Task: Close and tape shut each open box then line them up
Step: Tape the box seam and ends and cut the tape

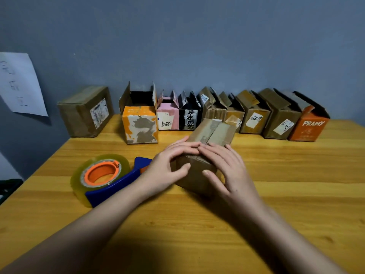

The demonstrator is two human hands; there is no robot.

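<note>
Head view. I see a small brown cardboard box [205, 153] lying on the wooden tabletop [276, 194], near its middle, in front of the row of boxes at the back wall. Its top flaps are folded shut, meeting along a centre seam. My left hand [167, 165] rests on the near left corner of this box, fingers curved over the top edge and thumb pressed against the near face. My right hand [223, 167] lies on the near right corner in the same way, fingers on the top and thumb on the near face; the fingertips of both hands meet over the seam. Both hands thus hold the box from above.

Just left of the left hand lies a blue tape dispenser [116, 184] carrying a roll of clear tape [98, 175] with an orange core.

Along the wall stands a row of boxes with raised flaps: an orange-and-white box [140, 125], a pink box [167, 117], a black box [190, 117], several brown boxes [254, 119], and an orange box marked PRAMY [308, 127] at the right end. A closed brown box [85, 111] stands apart at the left end. A sheet of paper [19, 84] hangs on the wall at left.
</note>
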